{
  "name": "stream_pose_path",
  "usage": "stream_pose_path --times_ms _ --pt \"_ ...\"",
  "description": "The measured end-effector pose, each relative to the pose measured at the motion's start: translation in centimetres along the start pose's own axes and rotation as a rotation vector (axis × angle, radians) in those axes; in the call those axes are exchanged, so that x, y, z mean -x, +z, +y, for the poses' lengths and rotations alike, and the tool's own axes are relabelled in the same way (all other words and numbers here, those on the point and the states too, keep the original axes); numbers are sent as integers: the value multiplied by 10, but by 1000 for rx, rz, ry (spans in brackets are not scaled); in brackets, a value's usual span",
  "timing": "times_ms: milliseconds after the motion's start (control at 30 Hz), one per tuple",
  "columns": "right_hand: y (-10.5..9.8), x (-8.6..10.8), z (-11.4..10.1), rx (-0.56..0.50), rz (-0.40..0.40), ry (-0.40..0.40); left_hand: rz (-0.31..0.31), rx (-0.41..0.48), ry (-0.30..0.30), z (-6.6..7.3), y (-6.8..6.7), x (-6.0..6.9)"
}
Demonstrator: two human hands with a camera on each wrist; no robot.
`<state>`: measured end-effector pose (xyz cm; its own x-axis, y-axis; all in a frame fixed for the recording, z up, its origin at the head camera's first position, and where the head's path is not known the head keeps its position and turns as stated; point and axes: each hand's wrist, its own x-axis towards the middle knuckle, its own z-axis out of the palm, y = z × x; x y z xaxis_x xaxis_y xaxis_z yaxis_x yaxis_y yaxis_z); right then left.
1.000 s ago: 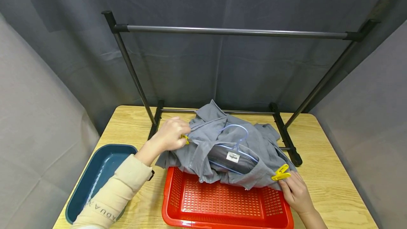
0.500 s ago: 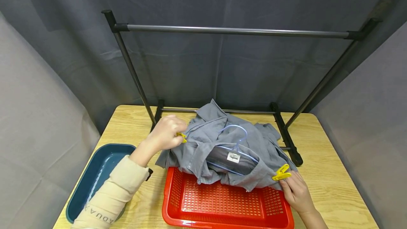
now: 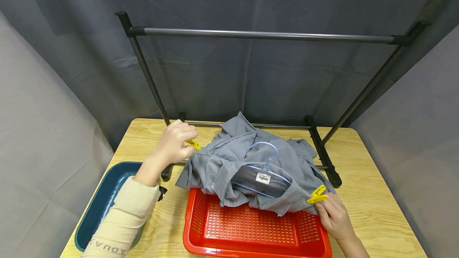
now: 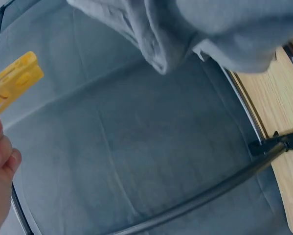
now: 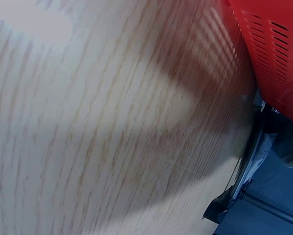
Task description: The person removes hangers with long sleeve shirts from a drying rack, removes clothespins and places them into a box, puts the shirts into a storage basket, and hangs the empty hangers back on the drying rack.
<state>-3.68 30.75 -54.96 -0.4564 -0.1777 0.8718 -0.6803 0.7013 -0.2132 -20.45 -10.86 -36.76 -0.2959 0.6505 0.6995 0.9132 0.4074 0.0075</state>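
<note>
A grey shirt point(image 3: 247, 138) with a collar and a white label lies bunched over the back of a red basket point(image 3: 229, 248). Through its neck opening runs a light blue hanger point(image 3: 267, 143), its hook resting on the cloth. To the left of the shirt, my left hand point(image 3: 173, 140) pinches a yellow clothespin point(image 4: 16, 81), which in the left wrist view is apart from the cloth. A second yellow clothespin point(image 3: 317, 195) sits on the right shoulder of the shirt. Just beside it, my right hand point(image 3: 335, 216) holds the shirt's edge between thumb and fingers.
Behind the shirt stands a dark metal clothes rack point(image 3: 265, 35) with a high crossbar and feet on the wooden table point(image 3: 373, 202). A dark teal tray point(image 3: 91, 206) lies at the left, partly under my left sleeve. Grey curtains surround the table.
My left hand has moved left and slightly away from the shirt, carrying its clothespin. The right hand and the clothespin beside it stay where they were.
</note>
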Motion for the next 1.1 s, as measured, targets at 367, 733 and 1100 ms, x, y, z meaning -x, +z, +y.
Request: stream_pose_path --times_ms 367,733,1100 --pt "0 -3 -1 -2 5 -3 -68 -186 -105 -10 -12 22" --pt "0 -1 0 1 4 1 -234 -294 -349 -14 -23 46" --pt "0 0 1 5 2 5 -293 -299 -589 -20 -31 78"
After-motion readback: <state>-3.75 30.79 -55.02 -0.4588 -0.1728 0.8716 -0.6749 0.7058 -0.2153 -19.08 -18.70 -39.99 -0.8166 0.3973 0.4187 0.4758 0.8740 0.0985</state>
